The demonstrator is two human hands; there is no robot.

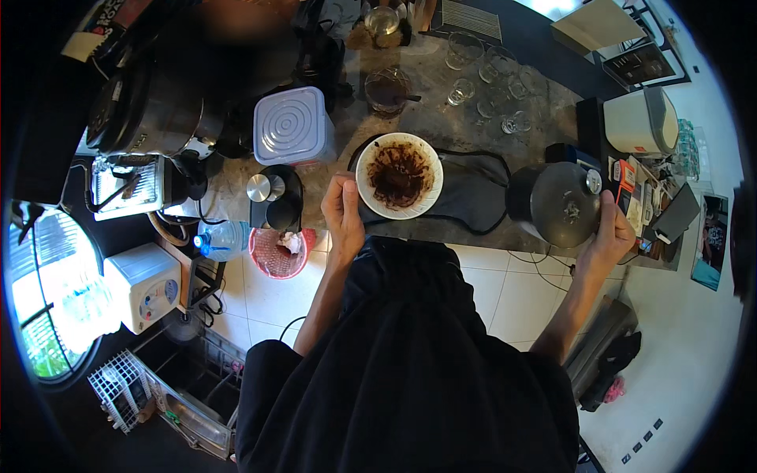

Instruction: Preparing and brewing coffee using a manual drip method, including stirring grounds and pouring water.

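My left hand (pixel 345 211) pinches the left side of a white bowl (pixel 436 180), with the thumb up and the fingers curled. Dark brown, wet-looking residue (pixel 400 176) is smeared over the bowl's inside. The bowl is at the counter's front part, over a black cloth apron or bag (pixel 476 183) with a cord edge. To the right, my right hand (pixel 609 233) is closed at the right side of a dark, round-topped vessel (pixel 559 207) with a silver knob (pixel 593 181). Its handle, if any, is hidden by my fingers.
On the counter (pixel 426 59) stand several clear glasses (pixel 461 91) and a glass bowl with dark contents (pixel 387 91). Left are a lidded plastic tub (pixel 290 125), a black stand with metal tampers (pixel 275 198) and an espresso machine (pixel 139 177). A pink bin (pixel 278 269) stands below.
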